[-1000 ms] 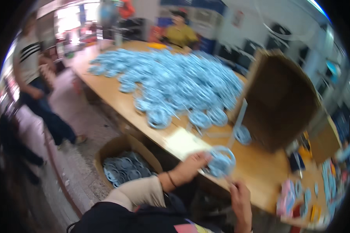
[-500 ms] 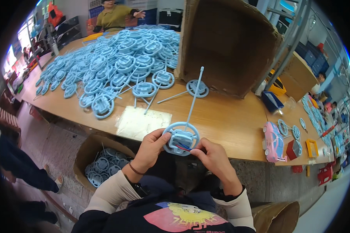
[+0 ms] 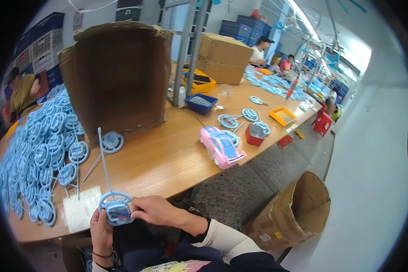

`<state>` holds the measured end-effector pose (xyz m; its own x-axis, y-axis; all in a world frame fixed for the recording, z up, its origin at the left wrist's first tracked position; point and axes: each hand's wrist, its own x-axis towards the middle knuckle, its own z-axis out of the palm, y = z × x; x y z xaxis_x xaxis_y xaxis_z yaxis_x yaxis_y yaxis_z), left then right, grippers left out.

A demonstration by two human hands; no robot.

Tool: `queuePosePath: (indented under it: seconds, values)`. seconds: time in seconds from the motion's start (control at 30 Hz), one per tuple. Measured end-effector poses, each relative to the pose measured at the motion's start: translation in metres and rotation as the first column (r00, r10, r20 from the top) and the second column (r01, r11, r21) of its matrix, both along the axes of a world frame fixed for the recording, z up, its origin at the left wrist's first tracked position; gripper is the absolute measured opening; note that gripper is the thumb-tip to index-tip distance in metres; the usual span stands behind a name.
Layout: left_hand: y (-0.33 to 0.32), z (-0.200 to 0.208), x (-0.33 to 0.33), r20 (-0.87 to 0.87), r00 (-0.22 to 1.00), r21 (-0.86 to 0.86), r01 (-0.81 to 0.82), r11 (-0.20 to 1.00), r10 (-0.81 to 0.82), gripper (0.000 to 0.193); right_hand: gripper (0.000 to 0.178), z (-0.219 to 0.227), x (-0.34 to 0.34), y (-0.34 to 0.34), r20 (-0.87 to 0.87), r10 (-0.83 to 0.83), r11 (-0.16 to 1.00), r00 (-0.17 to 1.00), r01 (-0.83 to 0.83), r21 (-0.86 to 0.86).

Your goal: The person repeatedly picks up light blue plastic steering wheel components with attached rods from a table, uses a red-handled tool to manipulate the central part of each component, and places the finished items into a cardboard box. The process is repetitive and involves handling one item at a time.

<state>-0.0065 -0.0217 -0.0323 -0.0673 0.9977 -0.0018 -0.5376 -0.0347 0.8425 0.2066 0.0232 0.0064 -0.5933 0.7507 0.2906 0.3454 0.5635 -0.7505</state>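
Observation:
A light blue toy steering wheel (image 3: 109,203) with a long thin rod is held upright over the table's front edge. My left hand (image 3: 102,233) is closed round its lower left rim. From the right, my right hand (image 3: 156,211) pinches at the wheel's side, where red and blue wires (image 3: 123,216) run across the hub to my fingertips. The wire ends are hidden by the fingers. Beneath and behind the wheel, a white sheet (image 3: 82,209) lies on the wooden table (image 3: 145,167). A similar wheel (image 3: 112,142) with a rod lies beyond.
A pile of light blue wheels (image 3: 36,149) covers the table's left. A large cardboard box (image 3: 118,77) lies on its side behind. Rightward are a pink toy car (image 3: 220,147), a red box (image 3: 255,136) and blue tray (image 3: 201,105). A carton (image 3: 288,217) stands on the floor.
The view has swung to the right, so the table, pile and hands appear farther left. Both hands keep hold at the same wheel, my right hand still at its wires.

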Motion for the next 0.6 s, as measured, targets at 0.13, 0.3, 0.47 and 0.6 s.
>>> queuePosePath:
  seconds: [0.13, 0.3, 0.47, 0.6]
  values:
    - [0.001, -0.003, -0.004, 0.017, 1.000, 0.031, 0.001, 1.000, -0.002, 0.023, 0.021, 0.001, -0.004, -0.005, -0.027, -0.008, 1.000, 1.000, 0.008, 0.003]
    - [-0.001, 0.004, 0.001, 0.017, 0.999, 0.036, 0.029, 0.999, -0.030, 0.026, 0.021, 0.005, 0.000, -0.007, -0.075, -0.037, 0.999, 0.996, 0.035, -0.027]
    - [-0.004, 0.005, 0.008, 0.133, 0.977, -0.042, 0.175, 0.984, -0.168, 0.035, 0.025, 0.001, 0.001, -0.003, -0.048, 0.015, 0.999, 0.999, -0.017, -0.033]
    - [-0.012, 0.013, 0.013, 0.251, 0.941, -0.031, 0.240, 0.970, -0.225, 0.041, 0.024, 0.000, -0.007, 0.000, -0.030, 0.025, 1.000, 0.999, -0.025, -0.004]
